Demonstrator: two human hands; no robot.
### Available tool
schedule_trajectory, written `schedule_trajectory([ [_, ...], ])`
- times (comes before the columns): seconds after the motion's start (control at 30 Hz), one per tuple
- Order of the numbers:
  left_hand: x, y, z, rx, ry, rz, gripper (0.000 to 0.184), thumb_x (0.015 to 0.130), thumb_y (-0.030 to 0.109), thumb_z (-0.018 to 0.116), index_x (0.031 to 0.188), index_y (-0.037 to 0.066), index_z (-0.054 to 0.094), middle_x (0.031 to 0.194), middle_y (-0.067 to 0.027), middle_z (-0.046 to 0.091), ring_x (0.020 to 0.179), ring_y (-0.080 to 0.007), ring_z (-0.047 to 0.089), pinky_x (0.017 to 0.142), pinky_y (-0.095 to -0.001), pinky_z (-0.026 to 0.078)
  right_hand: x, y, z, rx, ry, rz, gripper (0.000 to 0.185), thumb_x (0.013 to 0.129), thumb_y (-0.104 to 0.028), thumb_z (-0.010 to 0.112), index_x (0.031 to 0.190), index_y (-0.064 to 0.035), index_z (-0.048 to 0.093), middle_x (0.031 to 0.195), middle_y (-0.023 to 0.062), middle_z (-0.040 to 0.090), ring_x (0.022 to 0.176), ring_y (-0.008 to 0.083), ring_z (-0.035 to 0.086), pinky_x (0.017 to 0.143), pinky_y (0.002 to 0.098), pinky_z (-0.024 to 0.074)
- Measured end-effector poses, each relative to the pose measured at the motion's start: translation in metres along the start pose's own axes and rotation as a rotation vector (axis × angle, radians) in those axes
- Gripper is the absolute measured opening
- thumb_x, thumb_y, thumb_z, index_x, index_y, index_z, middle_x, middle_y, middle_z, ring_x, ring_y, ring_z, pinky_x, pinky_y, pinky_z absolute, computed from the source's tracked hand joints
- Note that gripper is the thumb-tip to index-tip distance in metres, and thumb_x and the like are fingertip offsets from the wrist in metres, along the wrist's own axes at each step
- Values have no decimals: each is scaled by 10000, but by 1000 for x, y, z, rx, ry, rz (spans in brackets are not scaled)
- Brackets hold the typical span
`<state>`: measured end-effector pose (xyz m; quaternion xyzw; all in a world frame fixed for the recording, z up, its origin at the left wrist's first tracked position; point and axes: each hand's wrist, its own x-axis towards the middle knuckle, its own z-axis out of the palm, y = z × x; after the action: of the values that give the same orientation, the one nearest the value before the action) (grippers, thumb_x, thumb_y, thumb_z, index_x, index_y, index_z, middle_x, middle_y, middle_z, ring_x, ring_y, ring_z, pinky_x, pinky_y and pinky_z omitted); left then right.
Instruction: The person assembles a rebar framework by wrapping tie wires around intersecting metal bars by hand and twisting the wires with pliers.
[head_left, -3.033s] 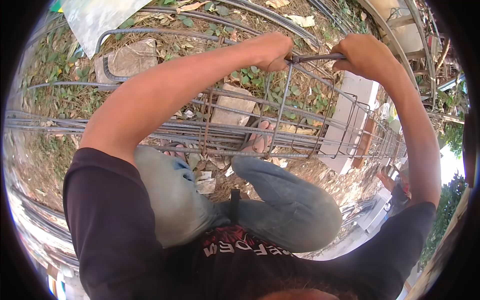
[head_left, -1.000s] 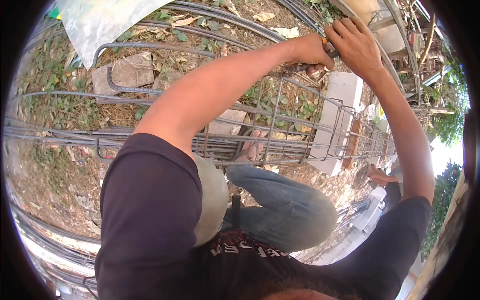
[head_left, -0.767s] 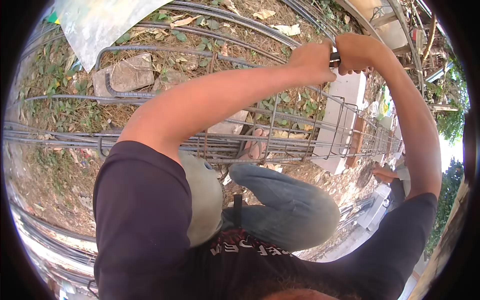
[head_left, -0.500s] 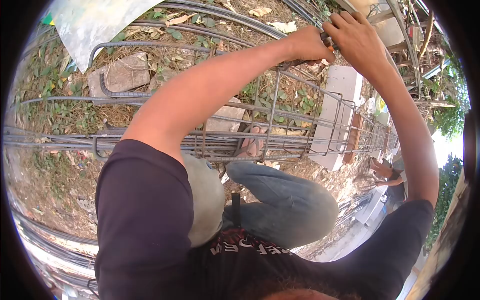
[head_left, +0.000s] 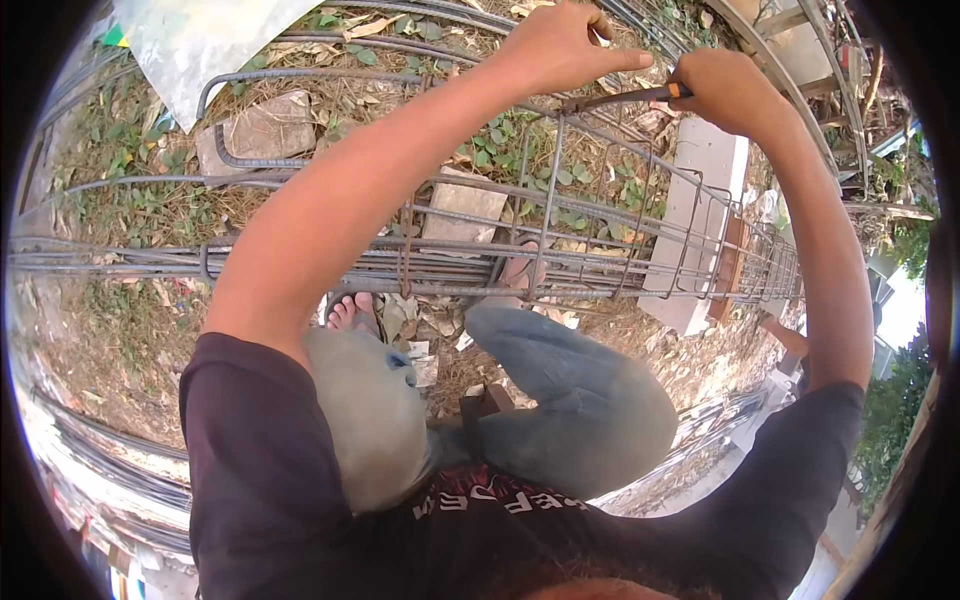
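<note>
My right hand (head_left: 735, 92) is closed around the handles of dark pliers (head_left: 630, 97), with a bit of orange showing by the fist. The pliers point left, and their far end meets the upper corner of a steel rebar cage (head_left: 545, 200), where a bar and a stirrup cross. Whether the jaws bite on wire there is too small to tell. Just above that corner, my left hand (head_left: 565, 48) hovers with its thumb stretched right, apart from the curled fingers. Nothing shows in it. The cage lies across the ground before my knees.
Concrete blocks (head_left: 465, 208) and a pale slab (head_left: 695, 220) sit under the cage. Loose bent rebar (head_left: 300, 75) and a light sheet (head_left: 200, 50) lie at upper left. Another person's arm (head_left: 785, 335) shows at right. Wooden pieces (head_left: 790, 20) stand at upper right.
My hands were together at the upper right; now the left has moved left and opened away from the tool. My right hand has come down, holding the pliers against the cage corner.
</note>
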<state>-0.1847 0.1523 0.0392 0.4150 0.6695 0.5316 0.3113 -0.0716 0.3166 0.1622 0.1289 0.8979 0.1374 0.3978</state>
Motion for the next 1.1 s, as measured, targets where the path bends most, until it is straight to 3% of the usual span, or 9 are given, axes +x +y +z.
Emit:
schedule_trajectory([
  [0.1,-14,-10,19,6,65,-67,618,840,556,769,1105,-2,734,950,-233,744,892,-355,731,810,-437,566,-31,-29,-10,-178,341,-142,310,733,-237,872,938,-41,747,920,137,724,882,349,719,793,453,563],
  [0.27,-17,-13,12,167,114,-67,865,789,737,729,1145,-51,707,1066,-242,738,1017,-358,718,906,-445,560,-44,-42,1,-398,228,-165,417,727,-180,862,1064,-17,678,889,161,721,880,351,730,734,478,573],
  [0.47,-43,14,-11,242,219,-87,729,886,710,645,1014,-1,746,908,-188,741,894,-307,730,845,-427,558,-47,-25,15,-530,986,-638,267,887,-267,751,975,-22,690,764,101,690,740,283,714,661,450,551],
  [0.6,-35,8,-13,238,251,-58,710,886,719,621,784,29,755,769,-182,729,779,-346,727,780,-458,571,-52,-25,16,339,8,-17,259,904,-256,712,1013,-26,759,785,158,721,754,299,697,703,432,526],
  [0.67,-32,8,-12,223,282,-18,729,889,727,612,759,24,750,752,-184,723,758,-350,722,772,-457,572,-52,-1,33,417,83,-102,324,962,-294,655,986,8,770,776,115,734,612,207,677,550,348,487],
  [0.83,-35,22,-11,57,-88,45,893,913,763,595,1393,10,636,1366,-209,637,1257,-278,606,1068,-446,462,-110,0,58,1158,124,-25,402,977,-357,700,1175,-9,735,742,32,682,526,105,640,459,246,459],
  [0.93,-33,40,-10,-8,-106,388,677,1001,658,556,1191,31,726,1086,-138,727,989,-226,696,896,-384,558,-155,-22,93,1596,316,-74,478,970,-357,735,1250,25,674,721,13,658,506,87,624,454,217,467],
  [0.97,-42,73,-36,-14,-227,166,852,989,783,382,1169,40,757,1301,-250,673,1257,-339,614,1093,-471,435,-173,-37,101,1725,401,-122,469,969,-340,739,1248,31,670,713,8,651,499,84,615,451,220,469],
  [1.1,-90,158,-51,260,-509,570,772,1045,693,366,1016,35,770,1108,-142,717,1094,-229,645,1025,-402,478,-230,-76,117,2017,667,-315,426,965,-243,747,1268,32,629,798,53,669,576,121,651,487,248,521],
])
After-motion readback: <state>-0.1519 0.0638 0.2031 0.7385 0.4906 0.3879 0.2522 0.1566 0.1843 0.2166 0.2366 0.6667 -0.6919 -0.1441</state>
